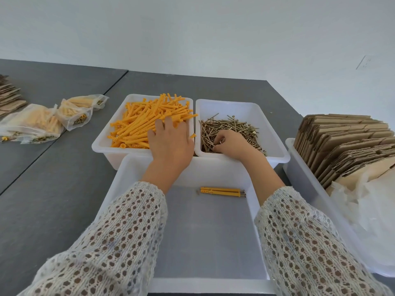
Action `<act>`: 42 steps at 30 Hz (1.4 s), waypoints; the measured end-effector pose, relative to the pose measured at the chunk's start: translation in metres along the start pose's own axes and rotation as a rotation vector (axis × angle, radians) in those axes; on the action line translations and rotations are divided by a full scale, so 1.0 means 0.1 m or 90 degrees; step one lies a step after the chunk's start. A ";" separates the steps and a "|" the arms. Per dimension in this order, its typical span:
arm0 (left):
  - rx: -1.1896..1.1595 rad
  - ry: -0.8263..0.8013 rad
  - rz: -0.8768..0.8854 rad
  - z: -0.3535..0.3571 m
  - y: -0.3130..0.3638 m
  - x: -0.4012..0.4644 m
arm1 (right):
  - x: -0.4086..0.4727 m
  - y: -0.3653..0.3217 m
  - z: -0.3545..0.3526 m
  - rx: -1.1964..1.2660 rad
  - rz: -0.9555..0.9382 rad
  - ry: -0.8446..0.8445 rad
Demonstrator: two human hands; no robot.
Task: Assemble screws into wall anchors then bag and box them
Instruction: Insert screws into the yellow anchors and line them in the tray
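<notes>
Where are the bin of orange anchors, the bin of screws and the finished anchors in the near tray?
bin of orange anchors (100, 144): head view, on its bare white left rim.
bin of screws (241, 107): head view, on its bare far inner wall.
finished anchors (221, 192): head view, mid-length of the orange pair.

Front tray (136, 167) mostly bare bar 2 assembled anchors (222, 192); counter (53, 167) open at left; box bin (299, 178) crowds right, 2 bins (195, 103) block behind.
</notes>
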State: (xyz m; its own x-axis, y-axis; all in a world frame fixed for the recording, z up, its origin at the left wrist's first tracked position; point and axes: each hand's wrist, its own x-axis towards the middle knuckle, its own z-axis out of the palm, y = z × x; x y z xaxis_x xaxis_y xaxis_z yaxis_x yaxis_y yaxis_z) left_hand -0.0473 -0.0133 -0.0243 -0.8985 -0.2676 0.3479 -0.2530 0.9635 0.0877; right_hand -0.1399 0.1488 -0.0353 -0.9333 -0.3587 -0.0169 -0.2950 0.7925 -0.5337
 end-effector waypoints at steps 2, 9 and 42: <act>-0.006 -0.009 0.015 0.02 0.01 0.01 | 0.00 0.00 0.00 0.006 0.008 -0.003; -0.075 0.002 0.023 0.04 0.00 0.04 | 0.02 -0.04 0.00 -0.029 0.013 -0.054; -0.245 0.129 0.283 0.16 0.10 -0.01 | -0.15 -0.19 0.03 0.123 -0.033 0.432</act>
State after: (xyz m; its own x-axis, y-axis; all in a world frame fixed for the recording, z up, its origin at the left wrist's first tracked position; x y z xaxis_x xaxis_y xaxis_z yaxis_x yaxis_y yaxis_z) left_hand -0.0551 -0.0039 -0.0387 -0.7931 0.1309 0.5948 0.3111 0.9267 0.2108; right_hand -0.1194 0.1380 -0.0276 -0.8589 0.0428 0.5103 -0.3602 0.6578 -0.6614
